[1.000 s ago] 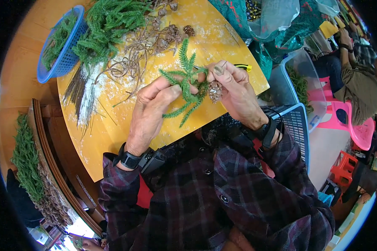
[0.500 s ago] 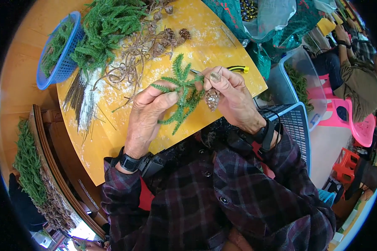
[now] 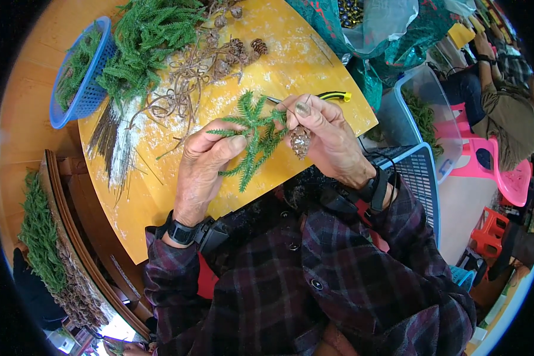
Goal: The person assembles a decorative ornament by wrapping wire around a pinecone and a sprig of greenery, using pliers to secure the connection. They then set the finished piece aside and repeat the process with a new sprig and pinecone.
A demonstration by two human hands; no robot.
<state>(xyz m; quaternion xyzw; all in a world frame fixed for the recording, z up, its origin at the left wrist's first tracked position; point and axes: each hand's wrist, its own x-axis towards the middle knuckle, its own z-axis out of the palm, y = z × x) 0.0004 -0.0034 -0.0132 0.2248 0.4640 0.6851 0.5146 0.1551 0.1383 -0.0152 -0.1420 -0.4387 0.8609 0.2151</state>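
"Where's the green sprig (image 3: 253, 123)?"
"Left side pinched between thumb and finger of the left hand (image 3: 203, 159)."
"The right hand (image 3: 332, 135)?"
"Fingertips clamped at its right end, pine cone (image 3: 300, 143) just below."

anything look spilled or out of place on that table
Yes: white flecks are scattered over the yellow tabletop, thickest beside the thin dark stems, so they look spilled or shed. The brown strands also lie in a messy tangle. The held green sprig and pine cone show no clear damage.
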